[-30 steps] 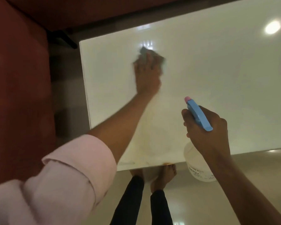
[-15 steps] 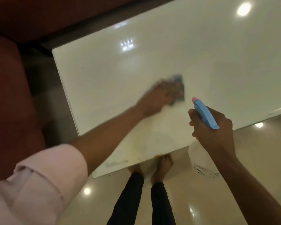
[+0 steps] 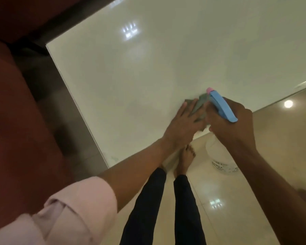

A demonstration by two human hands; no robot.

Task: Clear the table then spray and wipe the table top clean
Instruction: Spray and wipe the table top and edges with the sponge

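Note:
The glossy white table top fills the upper middle of the view. My left hand presses flat on a grey cloth near the table's front edge. My right hand grips a spray bottle with a blue trigger head and pink nozzle, held just right of the cloth. The bottle's translucent white body hangs below the hand over the floor. The two hands almost touch.
A dark red sofa runs along the left side and the back. Shiny beige floor tiles lie in front of the table. My bare feet stand by the table's front edge.
My left hand has dragged the cloth from the far left of the table toward the front edge, ending beside the spray bottle. The right hand kept its grip on the bottle.

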